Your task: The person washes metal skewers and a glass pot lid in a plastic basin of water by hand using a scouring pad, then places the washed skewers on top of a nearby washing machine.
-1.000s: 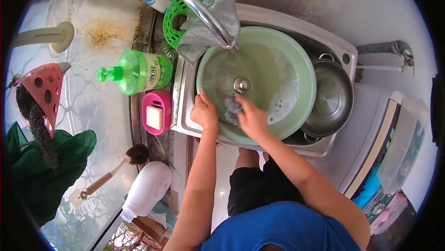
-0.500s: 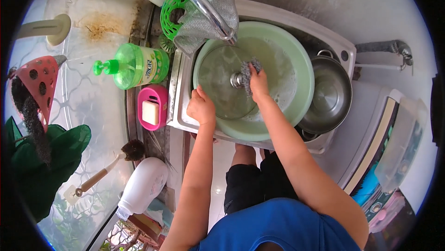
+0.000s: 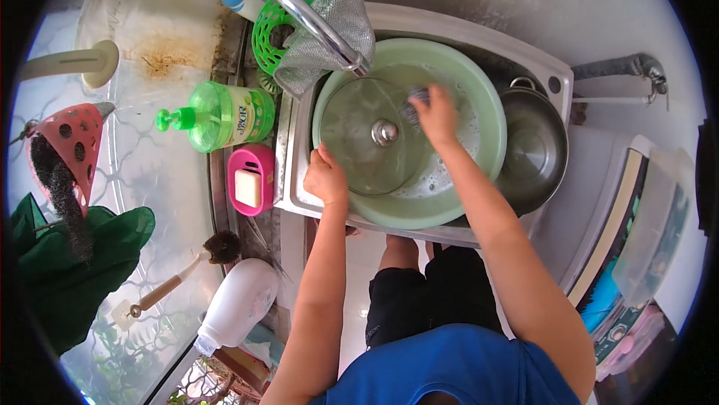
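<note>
A light green basin (image 3: 490,128) of cloudy, slightly foamy water sits in the sink. In its left half lies a round glass pot lid (image 3: 352,117) with a silver metal knob. My left hand (image 3: 326,179) is closed at the near-left edge of the lid, over the basin's rim, with the thumb upward. My right hand (image 3: 438,117) is above the water, right of the knob, smeared by motion. A grey scouring pad (image 3: 414,105) is pinched in its fingers.
A steel pot (image 3: 533,147) stands right of the basin. The faucet (image 3: 311,19) reaches over the basin's far-left side, beside a grey mesh cloth (image 3: 329,38) on a green basket (image 3: 266,42). A green pump bottle (image 3: 225,117) and pink soap dish (image 3: 251,158) line the left.
My right hand has moved with the scouring pad from beside the lid's knob up and to the right. My left hand stays at the lid's edge. The whole view has shifted slightly.
</note>
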A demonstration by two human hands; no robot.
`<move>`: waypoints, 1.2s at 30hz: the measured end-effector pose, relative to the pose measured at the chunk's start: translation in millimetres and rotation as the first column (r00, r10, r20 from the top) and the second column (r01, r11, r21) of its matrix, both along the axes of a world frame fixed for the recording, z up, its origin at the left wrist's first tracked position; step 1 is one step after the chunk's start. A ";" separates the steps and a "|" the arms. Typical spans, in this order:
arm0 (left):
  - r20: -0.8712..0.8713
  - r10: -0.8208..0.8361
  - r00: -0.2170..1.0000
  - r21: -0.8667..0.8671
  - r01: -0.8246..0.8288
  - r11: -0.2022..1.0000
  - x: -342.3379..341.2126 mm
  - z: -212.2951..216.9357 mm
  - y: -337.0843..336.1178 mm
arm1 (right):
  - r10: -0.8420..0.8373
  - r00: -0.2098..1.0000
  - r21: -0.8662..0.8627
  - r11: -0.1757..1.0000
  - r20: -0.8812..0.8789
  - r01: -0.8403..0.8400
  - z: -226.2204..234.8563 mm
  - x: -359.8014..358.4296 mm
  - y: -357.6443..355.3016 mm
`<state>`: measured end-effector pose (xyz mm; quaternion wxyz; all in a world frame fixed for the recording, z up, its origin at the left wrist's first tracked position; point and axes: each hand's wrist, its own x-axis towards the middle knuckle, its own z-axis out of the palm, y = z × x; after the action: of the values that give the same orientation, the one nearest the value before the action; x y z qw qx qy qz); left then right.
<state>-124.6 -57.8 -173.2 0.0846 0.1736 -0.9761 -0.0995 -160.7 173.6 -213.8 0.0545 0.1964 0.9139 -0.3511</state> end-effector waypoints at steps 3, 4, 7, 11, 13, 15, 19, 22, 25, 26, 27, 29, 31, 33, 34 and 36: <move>-0.005 -0.001 1.000 0.008 0.001 1.000 -1.8 1.8 5.2 | -0.373 0.902 -0.016 0.925 -0.216 0.379 -13.8 19.0 17.2; -0.012 -0.033 0.999 0.038 0.033 0.999 -7.3 2.1 19.7 | -0.444 0.887 -0.089 0.896 -0.125 0.436 -52.8 32.9 28.1; -0.008 -0.005 1.000 0.014 0.005 1.000 -2.8 -2.2 3.9 | -0.484 0.833 -0.674 0.523 0.268 0.521 -31.2 48.0 -5.9; 0.003 0.006 1.000 -0.012 -0.006 1.000 -0.1 0.8 0.8 | -0.292 0.916 -0.437 0.887 -0.275 0.152 55.2 63.9 -81.5; -0.050 -0.013 0.999 -0.001 0.013 1.000 0.9 -0.9 -1.3 | 0.250 0.916 0.088 0.968 -0.312 -0.234 74.5 46.2 -100.5; -0.064 -0.031 0.997 0.023 0.033 0.999 -2.9 2.2 8.4 | 0.147 0.921 0.244 0.968 -0.362 -0.059 52.8 9.0 -98.4; -0.037 -0.053 0.998 0.003 0.053 0.999 -3.3 -3.3 8.7 | -0.127 0.991 0.072 0.989 -0.029 0.129 25.4 -42.4 -95.7; 0.011 0.021 1.000 -0.053 -0.020 0.998 1.3 -3.8 -7.0 | 0.296 0.867 0.151 0.955 -0.401 -0.256 44.9 2.7 -147.0; -0.062 -0.012 0.998 0.008 0.013 1.000 -1.0 -2.9 0.0 | 0.277 0.884 0.085 0.961 -0.377 -0.264 35.2 -14.0 -131.0; -0.051 -0.024 0.998 -0.010 0.023 1.000 -3.4 -2.3 6.3 | 0.191 0.905 0.073 0.982 -0.379 -0.177 20.3 -35.4 -114.0; -0.051 -0.034 0.998 -0.003 0.034 0.999 -3.4 -1.4 11.9 | 0.049 0.956 -0.106 0.991 -0.291 -0.083 9.2 -58.5 -92.5; -0.059 -0.027 0.998 0.009 0.028 1.000 -5.3 0.9 11.2 | 0.035 0.999 -0.109 0.993 -0.024 -0.038 -8.4 -69.6 -61.5; -0.038 -0.021 0.999 0.035 0.022 0.999 -3.7 2.0 11.2 | -0.013 1.000 -0.137 0.990 0.001 0.013 -29.6 -45.4 -50.3; -0.027 0.011 1.000 0.032 -0.010 0.999 -3.6 3.5 -0.6 | 0.100 0.994 -0.202 0.973 -0.047 -0.107 -9.1 -16.9 -61.9; -0.068 -0.008 0.998 0.014 0.009 1.000 -5.7 4.3 5.3 | 0.176 0.971 -0.066 0.980 -0.163 -0.189 -11.8 -11.1 -62.9; -0.089 -0.012 0.996 -0.025 0.010 1.000 -0.5 1.5 0.0 | 0.346 0.912 -0.044 0.931 -0.219 -0.364 16.9 -24.2 -79.9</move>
<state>-125.1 -57.8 -171.7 0.1299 0.1626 -0.9734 -0.0955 -184.9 93.8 -196.9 0.0300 -0.0130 0.9194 -0.3919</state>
